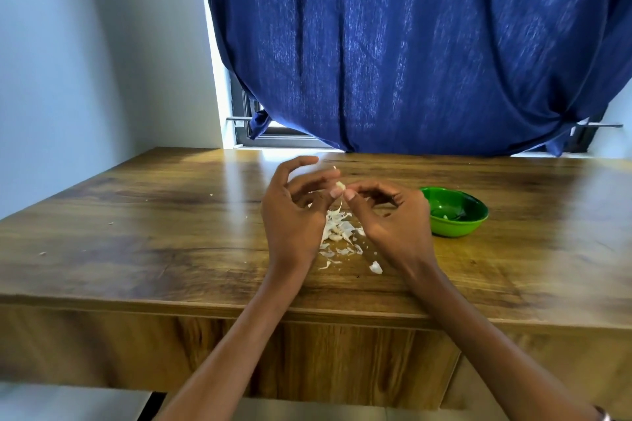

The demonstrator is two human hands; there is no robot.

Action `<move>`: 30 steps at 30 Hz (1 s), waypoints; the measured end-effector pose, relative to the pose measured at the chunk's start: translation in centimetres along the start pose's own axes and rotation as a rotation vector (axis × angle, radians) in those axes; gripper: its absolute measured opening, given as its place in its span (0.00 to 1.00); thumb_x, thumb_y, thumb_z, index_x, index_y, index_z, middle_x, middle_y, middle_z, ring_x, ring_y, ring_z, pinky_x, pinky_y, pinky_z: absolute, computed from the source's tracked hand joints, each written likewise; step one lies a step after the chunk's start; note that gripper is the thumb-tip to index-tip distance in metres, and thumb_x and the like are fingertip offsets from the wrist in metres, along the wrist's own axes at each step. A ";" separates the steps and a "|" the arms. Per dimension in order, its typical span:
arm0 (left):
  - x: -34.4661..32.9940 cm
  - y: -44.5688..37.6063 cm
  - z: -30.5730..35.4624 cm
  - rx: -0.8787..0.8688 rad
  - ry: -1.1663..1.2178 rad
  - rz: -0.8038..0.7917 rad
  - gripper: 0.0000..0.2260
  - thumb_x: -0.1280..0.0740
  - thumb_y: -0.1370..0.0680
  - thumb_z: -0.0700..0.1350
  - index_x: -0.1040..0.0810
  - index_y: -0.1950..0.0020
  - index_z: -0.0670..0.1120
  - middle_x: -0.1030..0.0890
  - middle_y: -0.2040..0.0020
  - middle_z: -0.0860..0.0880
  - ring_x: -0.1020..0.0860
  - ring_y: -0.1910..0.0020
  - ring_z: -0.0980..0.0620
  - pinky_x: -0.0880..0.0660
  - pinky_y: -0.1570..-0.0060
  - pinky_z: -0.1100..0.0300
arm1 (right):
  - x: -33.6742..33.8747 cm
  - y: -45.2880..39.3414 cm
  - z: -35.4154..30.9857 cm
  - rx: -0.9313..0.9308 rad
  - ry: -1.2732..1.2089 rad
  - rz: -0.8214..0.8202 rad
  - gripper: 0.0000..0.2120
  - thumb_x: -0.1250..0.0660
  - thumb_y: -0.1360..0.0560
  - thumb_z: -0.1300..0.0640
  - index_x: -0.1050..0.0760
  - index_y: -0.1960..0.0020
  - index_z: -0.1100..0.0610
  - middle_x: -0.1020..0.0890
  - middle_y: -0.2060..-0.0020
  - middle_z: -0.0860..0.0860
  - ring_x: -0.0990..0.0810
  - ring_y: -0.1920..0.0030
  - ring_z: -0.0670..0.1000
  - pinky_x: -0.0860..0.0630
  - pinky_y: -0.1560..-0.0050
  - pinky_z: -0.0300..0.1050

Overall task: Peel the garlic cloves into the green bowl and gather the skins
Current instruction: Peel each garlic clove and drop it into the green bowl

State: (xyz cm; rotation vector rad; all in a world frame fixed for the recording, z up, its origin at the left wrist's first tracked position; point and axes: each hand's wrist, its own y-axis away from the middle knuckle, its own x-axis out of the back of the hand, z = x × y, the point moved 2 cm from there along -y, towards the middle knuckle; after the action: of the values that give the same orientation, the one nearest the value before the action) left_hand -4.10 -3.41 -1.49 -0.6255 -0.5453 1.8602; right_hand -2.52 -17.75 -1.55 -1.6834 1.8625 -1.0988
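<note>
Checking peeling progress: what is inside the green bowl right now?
Inside the green bowl, one small pale piece, probably a peeled garlic clove, lies near the bottom. The right hand covers the bowl's left edge, so anything there cannot be seen.

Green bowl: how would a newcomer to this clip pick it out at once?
Start at the wooden table under the blue curtain. The green bowl sits just right of the right hand. It is the table's only coloured, round thing; the skins are pale scraps.

Wooden table [136, 249], blue curtain [410, 44] over window, pale wall [85, 61]
</note>
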 end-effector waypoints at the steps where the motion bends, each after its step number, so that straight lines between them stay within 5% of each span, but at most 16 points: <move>1: 0.0 0.0 -0.1 0.004 0.000 0.006 0.20 0.23 0.28 0.34 0.23 0.39 0.44 0.13 0.54 0.50 0.14 0.52 0.55 0.18 0.49 0.61 | 0.0 0.1 0.0 0.007 0.011 0.010 0.05 0.26 0.24 0.56 0.16 0.53 0.47 0.14 0.60 0.40 0.16 0.58 0.43 0.22 0.56 0.35; 9: -0.2 0.0 -0.5 0.022 -0.005 -0.020 0.20 0.23 0.28 0.34 0.23 0.40 0.46 0.13 0.56 0.49 0.14 0.52 0.52 0.18 0.46 0.53 | 0.1 0.0 0.4 0.023 0.038 0.023 0.04 0.24 0.25 0.53 0.15 0.50 0.49 0.14 0.59 0.40 0.16 0.59 0.45 0.19 0.59 0.43; 18: -0.1 -0.1 -0.5 0.030 -0.043 -0.018 0.18 0.25 0.27 0.32 0.23 0.39 0.42 0.13 0.57 0.50 0.14 0.54 0.53 0.19 0.50 0.61 | 0.0 0.0 0.7 0.031 0.088 -0.001 0.04 0.25 0.25 0.54 0.14 0.51 0.53 0.14 0.58 0.41 0.16 0.61 0.44 0.18 0.59 0.48; 30: 0.0 0.0 -0.4 0.078 -0.042 0.013 0.16 0.24 0.27 0.34 0.23 0.43 0.44 0.14 0.57 0.50 0.15 0.56 0.56 0.20 0.57 0.65 | 0.0 0.0 0.5 0.047 0.106 0.007 0.07 0.24 0.25 0.50 0.14 0.51 0.52 0.14 0.58 0.41 0.17 0.60 0.43 0.19 0.59 0.42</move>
State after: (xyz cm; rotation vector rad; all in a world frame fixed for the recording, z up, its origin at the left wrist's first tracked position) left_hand -3.86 -3.36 -1.80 -0.5402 -0.4940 1.9007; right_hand -2.15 -17.88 -1.80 -1.6207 1.8895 -1.2409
